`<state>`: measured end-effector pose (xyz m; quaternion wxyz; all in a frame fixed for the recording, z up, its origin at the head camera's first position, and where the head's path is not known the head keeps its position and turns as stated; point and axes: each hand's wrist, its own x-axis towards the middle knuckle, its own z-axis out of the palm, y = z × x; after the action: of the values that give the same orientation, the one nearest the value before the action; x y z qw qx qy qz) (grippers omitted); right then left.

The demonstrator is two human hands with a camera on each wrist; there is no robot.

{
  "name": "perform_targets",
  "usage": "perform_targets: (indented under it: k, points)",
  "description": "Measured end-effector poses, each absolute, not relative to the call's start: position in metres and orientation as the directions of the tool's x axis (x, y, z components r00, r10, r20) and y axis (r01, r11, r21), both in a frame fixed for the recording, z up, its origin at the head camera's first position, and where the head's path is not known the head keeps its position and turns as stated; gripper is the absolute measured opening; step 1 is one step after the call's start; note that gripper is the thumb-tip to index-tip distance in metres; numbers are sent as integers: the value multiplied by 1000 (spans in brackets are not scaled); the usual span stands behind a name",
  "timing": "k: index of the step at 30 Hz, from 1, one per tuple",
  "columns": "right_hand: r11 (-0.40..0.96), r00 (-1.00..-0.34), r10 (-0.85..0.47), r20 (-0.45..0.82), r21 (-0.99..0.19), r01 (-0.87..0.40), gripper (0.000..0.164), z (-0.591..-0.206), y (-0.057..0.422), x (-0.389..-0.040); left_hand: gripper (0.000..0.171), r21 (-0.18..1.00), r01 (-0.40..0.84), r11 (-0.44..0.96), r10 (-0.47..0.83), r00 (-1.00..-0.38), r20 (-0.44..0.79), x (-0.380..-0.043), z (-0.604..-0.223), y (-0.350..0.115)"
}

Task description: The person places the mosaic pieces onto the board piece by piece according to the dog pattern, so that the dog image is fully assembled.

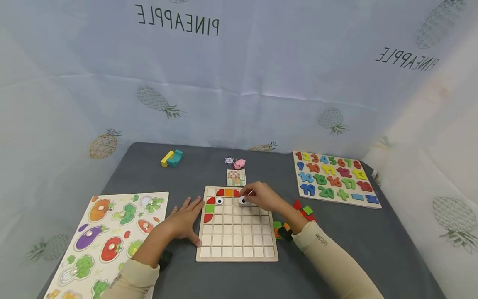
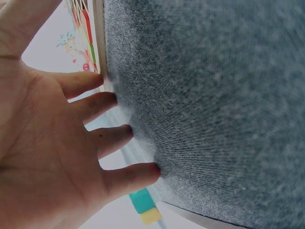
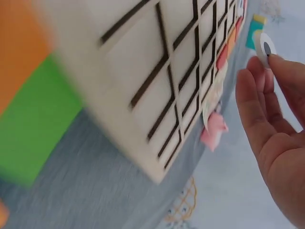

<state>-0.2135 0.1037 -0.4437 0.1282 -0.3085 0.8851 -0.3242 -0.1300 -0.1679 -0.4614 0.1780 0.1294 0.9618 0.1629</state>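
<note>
A wooden grid board [image 1: 237, 251] lies in front of me. Between thumb and fingers my right hand [image 1: 266, 197] pinches a round white eye piece [image 3: 261, 47] with a dark centre, over the board's upper rows. A matching eye piece [image 1: 219, 201] sits to its left on the board. Red curved pieces, an orange square [image 1: 228, 192] and a green square [image 1: 209, 209] fill some cells along the top and left side. My left hand [image 1: 183, 222] has its fingers spread, with thumb and fingertips at the board's left edge.
A pattern card [image 1: 236, 177], pink pig [image 1: 239, 164] and poker chip [image 1: 229, 160] lie behind the board. Loose coloured pieces [image 1: 308, 210] lie right of it. A vegetable puzzle [image 1: 123, 224] is at left, a number puzzle [image 1: 336, 176] at back right, yellow and teal blocks [image 1: 174, 158] at back left.
</note>
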Motion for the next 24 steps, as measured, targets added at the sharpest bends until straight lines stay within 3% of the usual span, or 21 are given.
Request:
perform_targets:
  k: [14, 24]
  points:
    - [782, -860, -509, -23, -429, -451, 8, -456, 72, -215, 125, 345, 186, 920, 301, -898, -320, -133, -462, -166]
    - [792, -850, -526, -26, -381, -478, 14, -455, 73, -212, 126, 337, 182, 924, 296, -898, -325, -134, -461, -166]
